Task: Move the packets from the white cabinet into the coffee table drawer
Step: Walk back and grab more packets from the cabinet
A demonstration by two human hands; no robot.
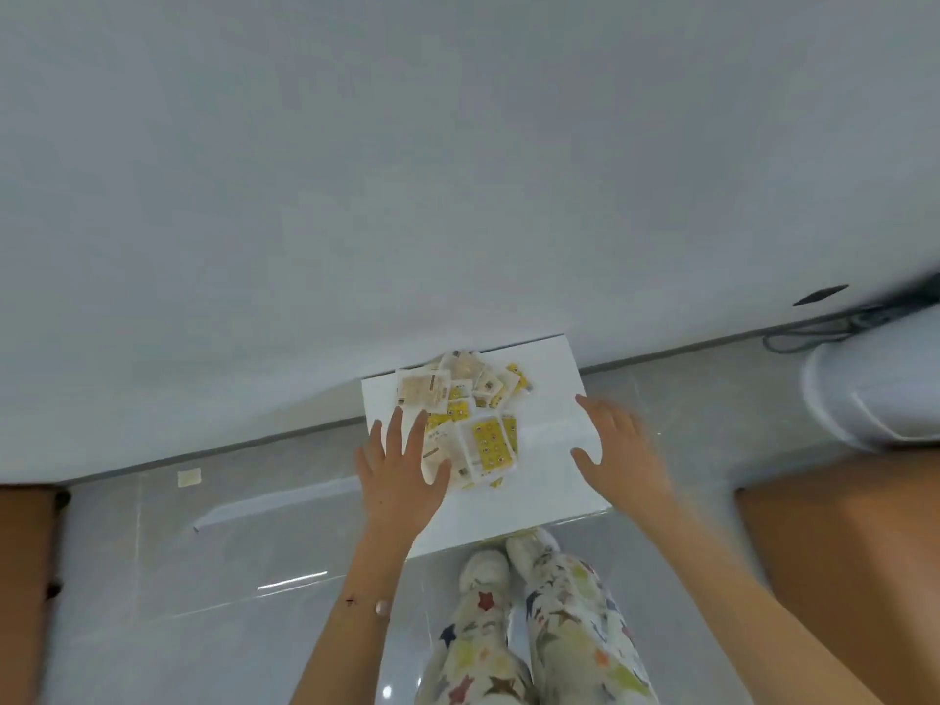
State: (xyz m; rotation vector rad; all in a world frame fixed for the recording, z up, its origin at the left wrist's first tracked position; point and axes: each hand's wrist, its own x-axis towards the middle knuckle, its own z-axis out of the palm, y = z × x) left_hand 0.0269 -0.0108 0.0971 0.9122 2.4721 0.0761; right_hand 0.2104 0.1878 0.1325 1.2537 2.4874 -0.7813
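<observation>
Packets (468, 414), yellow and pale, heaped loosely on top of the white cabinet (549, 480), over its far-left part. Bare white top to the right of the heap and nearer the person.

Behind the cabinet, a plain white wall (356, 195); beneath and around it, glossy grey floor tiles (203, 552). Left of the cabinet, a small pale scrap (189, 477) on the floor and brown furniture (25, 577) at the picture's edge. Right of the cabinet, more brown furniture (839, 552), a white rounded object (875, 389) and dark cables (824, 328) by the wall. Just in front of the cabinet, white shoes (508, 557) and star-patterned trousers (559, 643).

Hands apart, one either side of the heap. Left hand (397, 475) at the cabinet's left edge, palm down, fingers straight and spread, thumb lying against the nearest packets, nothing gripped. Right hand (620, 455) blurred, over the cabinet's bare right part, fingers spread and relaxed, holding nothing; contact with the top not discernible. Both forearms bare, reaching forward from below.
</observation>
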